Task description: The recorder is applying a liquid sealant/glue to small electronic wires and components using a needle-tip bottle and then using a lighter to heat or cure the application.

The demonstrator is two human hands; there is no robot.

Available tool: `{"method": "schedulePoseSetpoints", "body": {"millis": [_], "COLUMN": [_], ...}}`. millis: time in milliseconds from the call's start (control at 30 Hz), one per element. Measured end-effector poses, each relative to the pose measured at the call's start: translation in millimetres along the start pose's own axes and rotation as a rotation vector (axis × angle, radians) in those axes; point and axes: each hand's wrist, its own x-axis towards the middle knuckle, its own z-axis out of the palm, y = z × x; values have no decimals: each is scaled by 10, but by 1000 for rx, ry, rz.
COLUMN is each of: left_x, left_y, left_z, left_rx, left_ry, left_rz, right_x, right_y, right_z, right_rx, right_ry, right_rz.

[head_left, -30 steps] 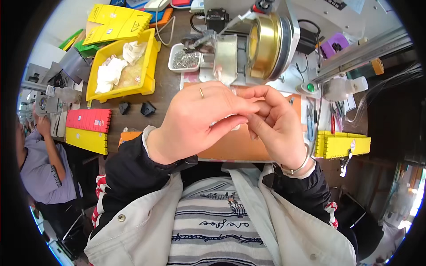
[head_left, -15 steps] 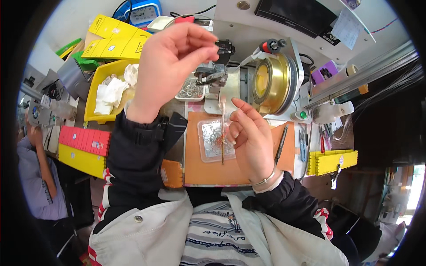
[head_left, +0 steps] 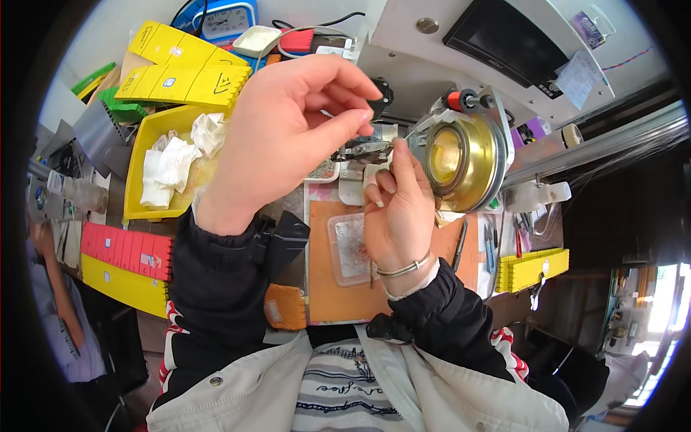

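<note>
My left hand (head_left: 284, 137) is raised in front of a small bench machine, fingers curled in and thumb brought close to them; anything between them is hidden. My right hand (head_left: 399, 216) reaches up with thumb and index finger pinched together beside the machine's metal clamp (head_left: 368, 152); I cannot make out what lies in the pinch. Just right of its fingertips sits a round brass-coloured drum (head_left: 461, 162). Below, on an orange-brown board (head_left: 338, 299), stands a clear plastic box (head_left: 335, 248) with small metal bits in it. The end of a thin brown stick (head_left: 372, 276) shows beside my right wrist.
At the left are a yellow bin (head_left: 137, 180) with crumpled white tissue and long red (head_left: 122, 247) and yellow trays. Right of the board lie a black pen-like tool (head_left: 461, 245), blue-handled pliers (head_left: 491, 248) and a yellow tray (head_left: 533, 270). Another person (head_left: 61, 309) sits far left.
My right hand has moved up from over the plastic box to the clamp, closing its fingers into a pinch. My left hand stays by the machine, its fingers slightly shifted. The whole view has shifted.
</note>
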Motion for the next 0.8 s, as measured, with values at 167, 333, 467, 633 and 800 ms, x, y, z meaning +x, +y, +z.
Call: {"method": "schedulePoseSetpoints", "body": {"millis": [167,333,467,633,800], "left_x": [20,55,64,70,53], "left_y": [-62,-167,-237,-260,-272], "left_z": [39,108,171,222,312], "left_rx": [-16,198,202,150,206], "left_ry": [-20,15,34,23,17], "left_rz": [-23,51,70,85,106], "right_x": [-69,47,41,-91,-262], "right_y": [172,68,-34,-51,-49], "right_z": [-173,-36,-33,-338,-535], "right_rx": [-168,-349,-290,-327,-387], "right_ry": [-126,-133,-210,-337,-400], "right_rz": [-405,-656,-556,-354,-167]}}
